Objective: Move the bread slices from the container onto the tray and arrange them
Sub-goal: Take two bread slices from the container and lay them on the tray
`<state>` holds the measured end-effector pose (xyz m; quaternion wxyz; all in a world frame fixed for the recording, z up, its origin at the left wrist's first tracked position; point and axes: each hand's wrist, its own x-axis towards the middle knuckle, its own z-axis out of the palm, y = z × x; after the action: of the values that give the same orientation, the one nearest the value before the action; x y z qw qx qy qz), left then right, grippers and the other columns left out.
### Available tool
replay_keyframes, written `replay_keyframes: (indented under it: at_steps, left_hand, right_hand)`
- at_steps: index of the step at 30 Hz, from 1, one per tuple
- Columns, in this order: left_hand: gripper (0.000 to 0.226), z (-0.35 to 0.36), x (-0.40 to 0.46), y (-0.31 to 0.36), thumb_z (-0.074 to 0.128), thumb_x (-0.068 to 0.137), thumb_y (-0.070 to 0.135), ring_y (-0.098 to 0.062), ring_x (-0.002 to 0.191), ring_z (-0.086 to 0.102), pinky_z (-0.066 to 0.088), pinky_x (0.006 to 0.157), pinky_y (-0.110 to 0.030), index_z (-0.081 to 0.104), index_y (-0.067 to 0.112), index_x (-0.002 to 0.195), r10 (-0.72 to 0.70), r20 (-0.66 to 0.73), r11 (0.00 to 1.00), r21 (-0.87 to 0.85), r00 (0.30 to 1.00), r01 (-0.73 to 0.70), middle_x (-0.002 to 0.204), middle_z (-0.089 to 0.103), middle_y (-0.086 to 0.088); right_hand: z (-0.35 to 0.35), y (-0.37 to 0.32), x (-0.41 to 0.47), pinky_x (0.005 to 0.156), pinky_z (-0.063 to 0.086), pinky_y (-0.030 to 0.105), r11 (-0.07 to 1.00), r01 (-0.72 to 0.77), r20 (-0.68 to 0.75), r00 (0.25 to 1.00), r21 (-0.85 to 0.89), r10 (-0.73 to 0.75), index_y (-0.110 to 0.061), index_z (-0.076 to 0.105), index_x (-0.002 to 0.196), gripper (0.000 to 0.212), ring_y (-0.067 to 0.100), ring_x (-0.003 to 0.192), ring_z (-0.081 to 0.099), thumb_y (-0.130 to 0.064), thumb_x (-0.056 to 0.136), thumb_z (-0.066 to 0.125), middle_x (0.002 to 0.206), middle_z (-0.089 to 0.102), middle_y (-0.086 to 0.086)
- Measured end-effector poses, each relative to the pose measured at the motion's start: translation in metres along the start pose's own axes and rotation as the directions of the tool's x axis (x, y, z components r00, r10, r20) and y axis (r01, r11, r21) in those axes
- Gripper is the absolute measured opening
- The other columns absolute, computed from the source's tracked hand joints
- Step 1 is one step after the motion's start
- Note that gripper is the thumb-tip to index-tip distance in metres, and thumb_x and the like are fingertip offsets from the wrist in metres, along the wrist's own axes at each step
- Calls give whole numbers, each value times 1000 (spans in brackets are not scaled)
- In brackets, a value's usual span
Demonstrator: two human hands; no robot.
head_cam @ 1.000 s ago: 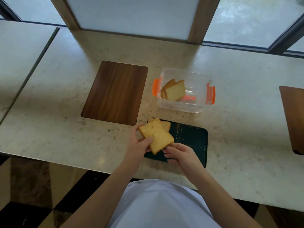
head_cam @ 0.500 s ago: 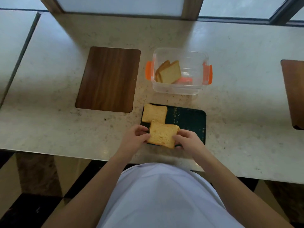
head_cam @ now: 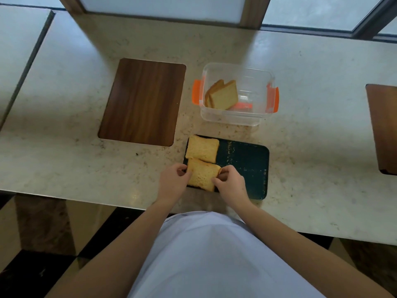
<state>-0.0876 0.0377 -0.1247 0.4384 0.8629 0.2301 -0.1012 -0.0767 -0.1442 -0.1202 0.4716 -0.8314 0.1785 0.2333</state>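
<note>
surveying the stone counter [head_cam: 300, 67]: pale, speckled, glossy, crumbs scattered near the middle. wooden board [head_cam: 142, 102] at left, dark grain, rounded corners, lying flat and well apart from the work. second wooden board [head_cam: 384, 125] cut off at the right edge. window frame [head_cam: 251, 11] along the far side.

clear plastic container [head_cam: 237, 117] at centre, rectangular, lid off, orange clips on both short ends. remaining bread slices [head_cam: 223, 96] leaning on edge against its left wall; count uncertain, at least two. nothing lying between container and tray.

dark green tray [head_cam: 247, 166] just in front of the container, flat, rounded corners, flecked with crumbs, right half bare. far slice [head_cam: 202, 149] lying flat in the tray's far-left corner, golden, porous, squarish. near slice [head_cam: 203, 174] just in front of it, far edge touching or slightly overlapping the far slice, near edge reaching the tray's front rim.

left hand [head_cam: 173, 182] at the near slice's left edge, fingers curled narrow, pinching it. right hand [head_cam: 231, 183] at its right edge, fingertips likewise closed on the crust, partly covering the tray. pale blue garment [head_cam: 210, 254] filling the foreground.
</note>
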Motion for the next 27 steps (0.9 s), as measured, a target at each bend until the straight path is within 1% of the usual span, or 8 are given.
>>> replay_keyframes:
  at_steps: [3, 9, 12, 17, 19, 23, 25, 27]
  left_hand:
    - [26, 1, 2, -1, 71, 86, 29, -11, 79, 62, 41, 61, -16, 72, 12, 106, -13, -43, 999, 41, 999, 15, 88, 71, 0]
    - [21, 2, 4, -5, 69, 87, 30, -13, 77, 61, 40, 59, -20, 72, 14, 101, 1, -37, 993, 120, 999, 4, 84, 69, -1]
    - [20, 3, 3, -3, 68, 88, 27, -17, 72, 60, 44, 59, -27, 73, 12, 99, 27, -28, 986, 162, 999, -22, 76, 67, -2]
    - [21, 1, 3, -4, 68, 88, 20, -14, 66, 55, 35, 52, -21, 71, 10, 106, 29, -20, 982, 189, 999, -25, 67, 57, 3]
    - [25, 1, 4, -4, 69, 86, 17, -16, 72, 54, 34, 54, -24, 67, 10, 110, 5, 7, 978, 206, 1000, -7, 74, 57, 1]
    - [35, 1, 8, -5, 70, 82, 20, -21, 86, 54, 40, 68, -32, 61, 12, 114, -11, 39, 974, 227, 999, 2, 95, 58, -4]
    - [38, 2, 9, -6, 70, 81, 23, -21, 90, 54, 41, 71, -33, 59, 13, 116, -6, 44, 975, 222, 999, -4, 102, 58, -6]
    - [40, 3, 9, -7, 68, 82, 24, -20, 90, 54, 41, 71, -32, 58, 12, 119, 11, 57, 978, 209, 998, -22, 103, 59, -4]
  right_hand:
    - [4, -3, 6, 61, 47, 18, 999, 18, -1, 1000, -31, -18, -24, 59, 99, 18, 6, 81, 63, -20, 89, 74, 91, 66, -7]
    - [11, -4, 12, 78, 56, 36, 980, 45, 32, 999, -196, -39, -21, 59, 104, 17, 16, 88, 62, -20, 91, 70, 96, 65, -2]
    - [14, -3, 16, 75, 56, 36, 966, 49, 16, 999, -252, -47, -19, 61, 103, 13, 16, 84, 61, -19, 92, 68, 95, 66, -1]
    - [17, -5, 17, 69, 55, 33, 979, 3, 11, 1000, -206, -1, -17, 57, 104, 15, 13, 80, 60, -14, 92, 66, 92, 62, -2]
    - [17, -5, 18, 66, 53, 32, 983, -7, 10, 1000, -185, 9, -18, 56, 102, 15, 11, 79, 59, -14, 91, 66, 89, 60, -3]
    - [10, -2, 22, 61, 48, 24, 993, -12, -8, 1000, -116, 11, -22, 58, 99, 14, 7, 78, 60, -22, 90, 69, 90, 64, -5]
    - [-2, 4, 23, 63, 49, 22, 998, -27, -20, 999, -57, 26, -22, 61, 102, 15, 7, 82, 62, -25, 90, 68, 94, 66, -5]
    - [-18, 15, 22, 72, 56, 28, 999, -40, -48, 998, -14, 39, -22, 63, 104, 13, 12, 88, 66, -22, 91, 65, 97, 68, -3]
